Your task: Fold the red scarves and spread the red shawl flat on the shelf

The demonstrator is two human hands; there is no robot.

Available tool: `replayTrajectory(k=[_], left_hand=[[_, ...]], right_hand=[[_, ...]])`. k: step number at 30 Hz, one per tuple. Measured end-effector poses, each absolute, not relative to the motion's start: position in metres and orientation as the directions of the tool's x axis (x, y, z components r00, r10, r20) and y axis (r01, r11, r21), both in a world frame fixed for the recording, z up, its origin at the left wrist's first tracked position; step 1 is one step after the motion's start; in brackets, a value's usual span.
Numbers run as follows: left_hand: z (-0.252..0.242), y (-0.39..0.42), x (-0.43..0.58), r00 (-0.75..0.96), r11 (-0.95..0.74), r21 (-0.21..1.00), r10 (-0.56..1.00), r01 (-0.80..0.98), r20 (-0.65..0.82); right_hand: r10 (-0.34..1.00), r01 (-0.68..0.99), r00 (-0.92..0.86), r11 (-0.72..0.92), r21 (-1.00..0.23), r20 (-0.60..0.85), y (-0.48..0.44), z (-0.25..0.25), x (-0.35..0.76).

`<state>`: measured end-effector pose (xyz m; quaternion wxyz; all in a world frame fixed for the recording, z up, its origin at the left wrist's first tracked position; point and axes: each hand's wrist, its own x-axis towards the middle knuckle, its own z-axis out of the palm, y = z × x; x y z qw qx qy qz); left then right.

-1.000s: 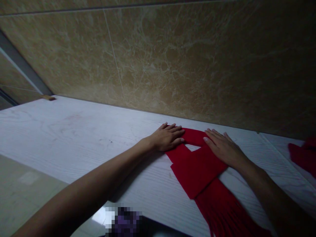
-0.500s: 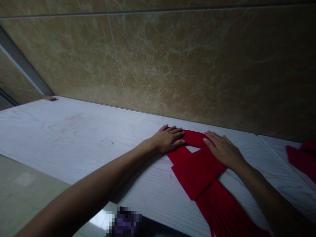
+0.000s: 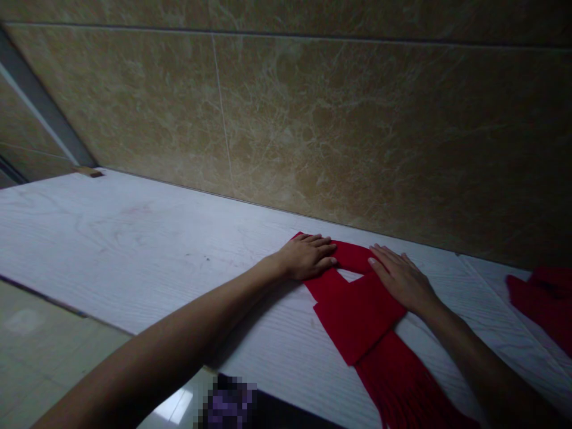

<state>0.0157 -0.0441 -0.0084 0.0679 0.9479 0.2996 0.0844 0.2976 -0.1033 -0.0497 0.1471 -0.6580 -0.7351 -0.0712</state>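
A red cloth, folded over itself with a small gap showing the table, lies on the white wood-grain table close to the wall. Its fringed end trails toward the bottom right. My left hand rests flat on the cloth's far left part, fingers stretched out. My right hand lies flat on the fold's right side, fingers spread and pointing left. Neither hand grips anything.
A tan marble-tiled wall rises right behind the table. Another red cloth lies at the far right edge. A small brown block sits at the table's far left corner. Tiled floor shows at bottom left.
Both hands have stayed flat on the red cloth. The view has shifted slightly, with the hands a little lower in the picture.
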Motion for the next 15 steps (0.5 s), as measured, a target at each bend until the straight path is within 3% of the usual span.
replayTrajectory(k=[15], left_hand=[[-0.0161,-0.0407,0.0148,0.813,-0.832,0.167,0.553,0.529,0.179]], right_hand=[[0.954,0.989,-0.099,0.126,-0.079,0.285,-0.1029,-0.0498,0.2968]])
